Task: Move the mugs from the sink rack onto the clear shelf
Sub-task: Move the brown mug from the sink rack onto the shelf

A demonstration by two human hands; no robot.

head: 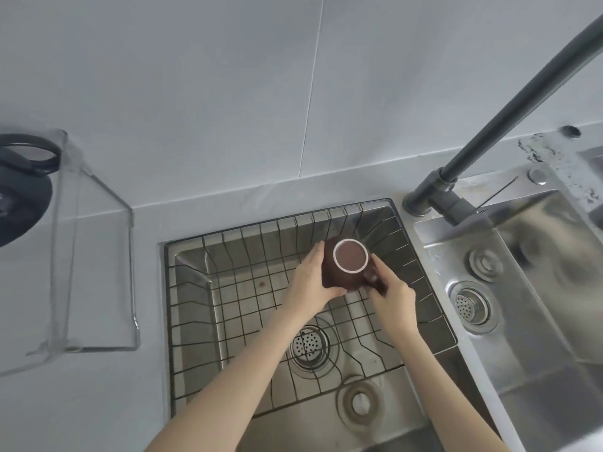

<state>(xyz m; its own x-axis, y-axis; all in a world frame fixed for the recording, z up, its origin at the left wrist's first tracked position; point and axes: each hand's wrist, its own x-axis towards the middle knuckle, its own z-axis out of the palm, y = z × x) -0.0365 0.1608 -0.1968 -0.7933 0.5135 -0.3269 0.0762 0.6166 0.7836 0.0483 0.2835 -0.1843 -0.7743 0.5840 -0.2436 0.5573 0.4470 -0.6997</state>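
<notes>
while over rack: 1 mug, 2 hands.

Both my bare arms reach forward, side by side. My left hand is flat and curved against the left side of the mug, fingers pointing up and thumb tucked under it. My right hand wraps around the right side, with my fingers bent over the handle part. Both hands hold it tight.
</notes>
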